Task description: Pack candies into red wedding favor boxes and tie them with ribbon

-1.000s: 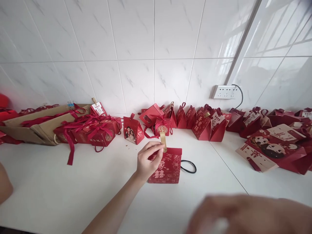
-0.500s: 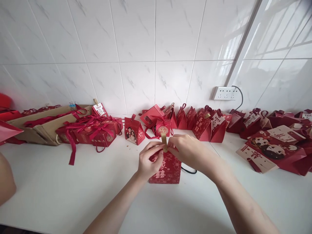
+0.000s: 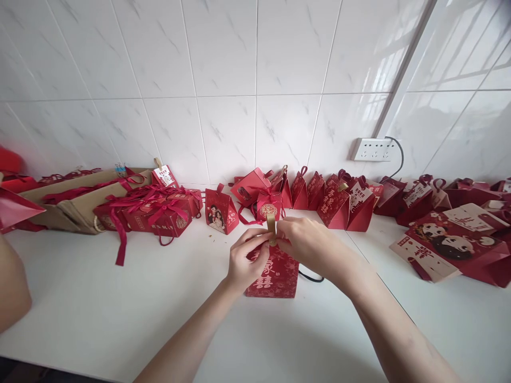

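A red gift box (image 3: 279, 279) with pale printed characters stands upright on the white tabletop in front of me. From its top rises a gold ribbon loop (image 3: 271, 224). My left hand (image 3: 245, 260) is closed at the upper left of the box, its fingertips pinching the ribbon's base. Opposite it, my right hand (image 3: 305, 239) is closed with its fingertips at the same ribbon. Both hands meet there, partly hiding the top edge of the box. A black cord (image 3: 311, 276) shows behind the box, on the right.
Ribboned red boxes (image 3: 171, 215) and a tan paper bag (image 3: 75, 218) lie at left. Small peaked boxes (image 3: 333, 207) line the tiled wall, below a power socket strip (image 3: 372, 149). Printed boxes (image 3: 459, 239) pile up at right. A person's bare arm (image 3: 11, 287) enters at left.
The view has shifted slightly, so the objects sit a little differently in frame. Both hands stay at the gold ribbon, with hardly any visible movement.
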Demonstrator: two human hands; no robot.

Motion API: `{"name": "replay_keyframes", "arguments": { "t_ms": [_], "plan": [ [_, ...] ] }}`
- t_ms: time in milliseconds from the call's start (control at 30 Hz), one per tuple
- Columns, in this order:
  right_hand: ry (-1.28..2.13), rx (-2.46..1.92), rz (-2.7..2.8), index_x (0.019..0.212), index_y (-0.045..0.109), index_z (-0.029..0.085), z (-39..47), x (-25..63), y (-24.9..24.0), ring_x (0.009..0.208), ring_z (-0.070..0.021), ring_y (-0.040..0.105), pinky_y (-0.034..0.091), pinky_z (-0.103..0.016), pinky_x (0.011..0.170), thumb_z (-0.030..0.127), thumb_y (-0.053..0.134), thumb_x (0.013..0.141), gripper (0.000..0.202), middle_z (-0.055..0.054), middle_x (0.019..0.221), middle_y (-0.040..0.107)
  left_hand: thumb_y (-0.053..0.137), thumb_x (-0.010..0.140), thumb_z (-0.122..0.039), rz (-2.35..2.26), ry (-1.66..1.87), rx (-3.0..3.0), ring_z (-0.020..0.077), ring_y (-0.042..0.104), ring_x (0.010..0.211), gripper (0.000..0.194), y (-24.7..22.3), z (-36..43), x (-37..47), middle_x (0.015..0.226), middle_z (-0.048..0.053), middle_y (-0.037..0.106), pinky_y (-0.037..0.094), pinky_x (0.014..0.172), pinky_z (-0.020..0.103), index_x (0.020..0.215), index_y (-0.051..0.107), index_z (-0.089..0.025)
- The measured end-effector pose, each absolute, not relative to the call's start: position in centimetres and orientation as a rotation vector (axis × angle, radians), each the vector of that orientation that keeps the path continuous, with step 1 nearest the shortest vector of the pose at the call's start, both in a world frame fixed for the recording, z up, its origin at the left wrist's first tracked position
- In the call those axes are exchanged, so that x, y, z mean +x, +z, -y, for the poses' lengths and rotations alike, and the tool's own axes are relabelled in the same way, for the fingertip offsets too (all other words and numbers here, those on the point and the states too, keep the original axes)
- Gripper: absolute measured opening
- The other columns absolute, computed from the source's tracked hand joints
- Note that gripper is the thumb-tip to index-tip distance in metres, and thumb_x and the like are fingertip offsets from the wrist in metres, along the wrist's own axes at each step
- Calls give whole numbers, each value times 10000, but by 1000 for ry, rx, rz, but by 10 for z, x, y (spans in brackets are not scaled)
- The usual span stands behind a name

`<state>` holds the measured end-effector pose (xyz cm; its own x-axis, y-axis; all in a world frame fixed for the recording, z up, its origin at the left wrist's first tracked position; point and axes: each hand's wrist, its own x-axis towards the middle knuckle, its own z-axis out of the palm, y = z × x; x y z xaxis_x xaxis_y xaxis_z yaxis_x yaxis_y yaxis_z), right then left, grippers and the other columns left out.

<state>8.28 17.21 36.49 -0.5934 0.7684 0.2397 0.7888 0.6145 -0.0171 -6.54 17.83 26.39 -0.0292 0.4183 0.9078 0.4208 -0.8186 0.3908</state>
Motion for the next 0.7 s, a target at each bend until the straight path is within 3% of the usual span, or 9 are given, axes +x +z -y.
{"name": "replay_keyframes", "arguments": {
  "t_ms": [333,700],
  "plan": [
    [-111,-1333,2604,707,473,182,-170,80,365,494,-93,395,199,-229,449,65,458,799,150,24,628,496,584,782,-55,935,-2085,-2178,138,661,825,232,265,-178,-64,907,50,669,560,728,235,941,695,-182],
    [-286,-1310,2612,684,454,179,-186,79,343,473,-109,445,193,-236,430,73,497,783,152,14,642,521,565,793,-93,1001,-2145,-2134,154,667,780,218,262,-177,-59,886,60,674,573,657,248,932,703,-187]
  ]
}}
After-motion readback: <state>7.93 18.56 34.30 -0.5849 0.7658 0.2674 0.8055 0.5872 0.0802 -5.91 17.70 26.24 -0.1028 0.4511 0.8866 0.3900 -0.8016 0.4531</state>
